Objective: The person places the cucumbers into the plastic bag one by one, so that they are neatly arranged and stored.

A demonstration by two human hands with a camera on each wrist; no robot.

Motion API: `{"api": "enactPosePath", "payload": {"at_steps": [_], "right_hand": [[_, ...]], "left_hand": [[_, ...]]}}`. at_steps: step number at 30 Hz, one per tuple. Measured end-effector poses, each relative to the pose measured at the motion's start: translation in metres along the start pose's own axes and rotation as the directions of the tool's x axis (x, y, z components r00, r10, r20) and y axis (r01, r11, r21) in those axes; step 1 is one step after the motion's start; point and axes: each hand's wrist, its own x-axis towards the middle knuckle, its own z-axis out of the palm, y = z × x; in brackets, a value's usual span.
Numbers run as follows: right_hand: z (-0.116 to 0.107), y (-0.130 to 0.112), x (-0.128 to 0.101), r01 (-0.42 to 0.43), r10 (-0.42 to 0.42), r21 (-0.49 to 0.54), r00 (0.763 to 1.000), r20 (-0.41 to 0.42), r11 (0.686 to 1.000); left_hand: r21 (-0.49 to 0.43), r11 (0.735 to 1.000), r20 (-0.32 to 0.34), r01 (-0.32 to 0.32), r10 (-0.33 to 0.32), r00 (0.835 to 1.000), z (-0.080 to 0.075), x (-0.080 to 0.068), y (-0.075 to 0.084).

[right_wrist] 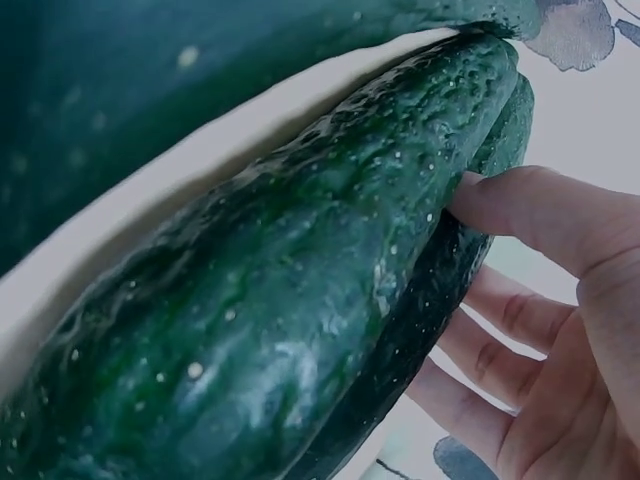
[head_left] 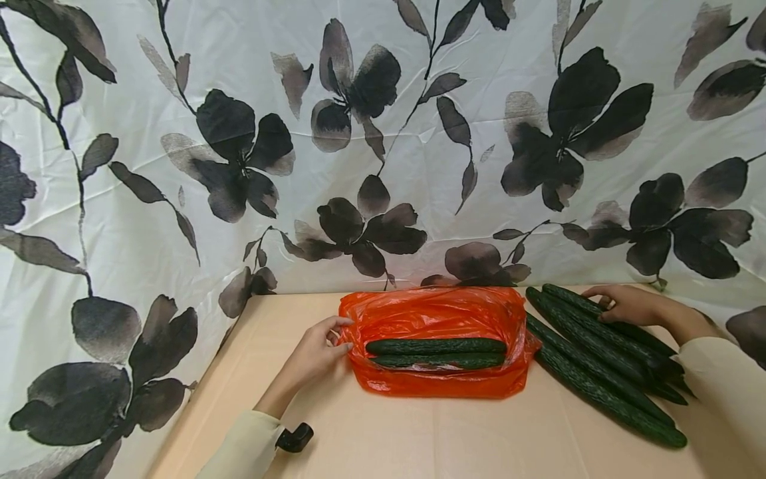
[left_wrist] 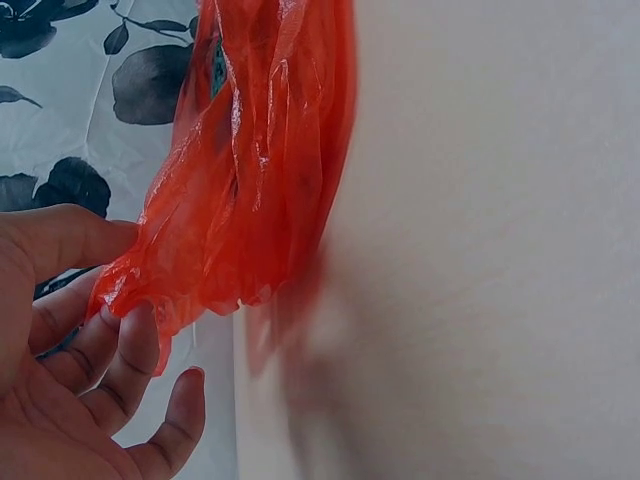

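- Backdrop: a white cloth [head_left: 467, 229] with dark floral print stands behind the work area.
- Surface: a pale tan table [head_left: 467, 439] bears all goods.
- Container: a red plastic bag [head_left: 433, 316] lies crumpled at the table's rear middle.
- Stock: a pile of cucumbers [head_left: 598, 352] lies slantwise just right of the bag.
- Contents: two cucumbers [head_left: 435, 346] lie parallel, ringed by the bag's film.
- Left hand [head_left: 320, 346]: thumb and fingers clamped on the bag's left end; little finger free.
- Right hand [head_left: 631, 306]: thumb and fingers clamped about a rear cucumber [right_wrist: 430, 290] of the pile.
- Accessory: a black fitting [head_left: 294, 438] sits at the left cuff.
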Motion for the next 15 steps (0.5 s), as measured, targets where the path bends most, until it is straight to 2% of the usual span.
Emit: {"api": "enactPosePath", "payload": {"at_steps": [6,15], "right_hand": [[0.0,-0.001,-0.005,0.013,-0.013,0.01,0.999,-0.031,1.0],[-0.001,-0.003,-0.012,0.013,-0.019,-0.055,0.994,-0.106,0.998]], "left_hand": [[-0.006,1.0,0.003,-0.016,0.016,1.0,0.0,0.0,-0.002],[-0.007,1.0,-0.001,-0.029,0.029,1.0,-0.001,0.0,-0.003]]}}
